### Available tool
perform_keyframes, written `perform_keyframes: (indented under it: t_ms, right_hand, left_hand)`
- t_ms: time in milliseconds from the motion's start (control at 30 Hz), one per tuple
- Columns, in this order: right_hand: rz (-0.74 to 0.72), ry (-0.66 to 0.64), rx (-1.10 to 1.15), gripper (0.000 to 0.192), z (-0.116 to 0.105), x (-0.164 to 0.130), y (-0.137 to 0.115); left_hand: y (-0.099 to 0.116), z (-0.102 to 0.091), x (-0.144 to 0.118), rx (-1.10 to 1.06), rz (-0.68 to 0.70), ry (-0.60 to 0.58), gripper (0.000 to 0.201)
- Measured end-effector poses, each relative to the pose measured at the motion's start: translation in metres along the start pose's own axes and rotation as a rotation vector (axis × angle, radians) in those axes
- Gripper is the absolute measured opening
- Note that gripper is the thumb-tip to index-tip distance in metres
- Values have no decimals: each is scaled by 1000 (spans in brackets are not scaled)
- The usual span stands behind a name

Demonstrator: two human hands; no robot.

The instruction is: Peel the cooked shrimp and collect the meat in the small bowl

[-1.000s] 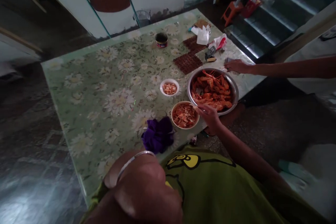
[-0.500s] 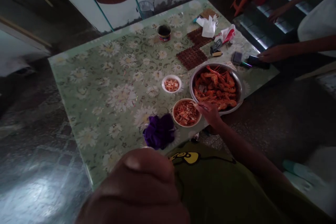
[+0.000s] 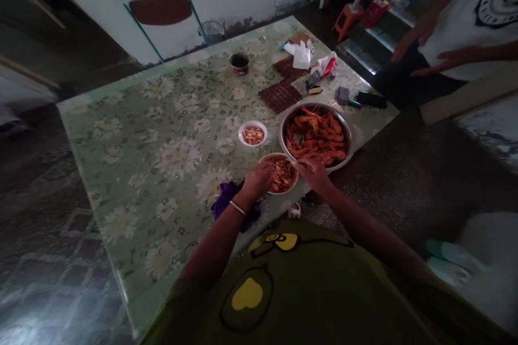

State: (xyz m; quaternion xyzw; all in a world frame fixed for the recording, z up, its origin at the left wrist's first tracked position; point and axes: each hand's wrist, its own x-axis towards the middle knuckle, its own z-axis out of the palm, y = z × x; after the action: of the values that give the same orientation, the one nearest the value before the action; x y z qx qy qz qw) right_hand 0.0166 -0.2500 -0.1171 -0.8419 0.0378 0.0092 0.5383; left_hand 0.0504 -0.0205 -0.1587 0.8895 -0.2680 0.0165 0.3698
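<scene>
head view showed your two hands close together over the near edge of the table [image 3: 133,135]. your left hand [image 3: 259,179] sat curled at the left rim of the small bowl of shells [image 3: 285,183], and your right hand [image 3: 313,171] hovered between that bowl and the big metal basin of cooked shrimp [image 3: 343,125]. whether either one pinched a shrimp, i could not tell; the fingers were too dark and small. the shell bowl stood nearest you, probably so scraps dropped straight below your hands. a purple cloth [image 3: 226,197] lay just left of your left wrist, handy for wiping. a little farther stood a white bowl of peeled meat [image 3: 253,133], apart from the shells. far right, another person's hands [image 3: 437,56] stayed off the table.
</scene>
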Motion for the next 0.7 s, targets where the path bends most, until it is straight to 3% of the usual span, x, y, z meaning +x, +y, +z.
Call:
perform_keyframes:
  t_ms: [167,233,333,500,700]
  right_hand:
    - [-13,11,-8,36,1,-7,6]
    - [-14,34,-12,36,1,-9,8]
    - [-12,38,-25,37,1,-11,9]
    - [-22,29,-18,34,3,-11,3]
    - [39,13,8,39,6,-10,-9]
  left_hand:
    - [35,-46,5,-66,-116,329,25]
    - [56,-68,8,-268,-212,429,23]
    - [89,-98,8,-635,-321,457,23]
    - [144,-142,-5,-966,-293,311,33]
    - [193,-183,-29,-1417,-375,-134,36]
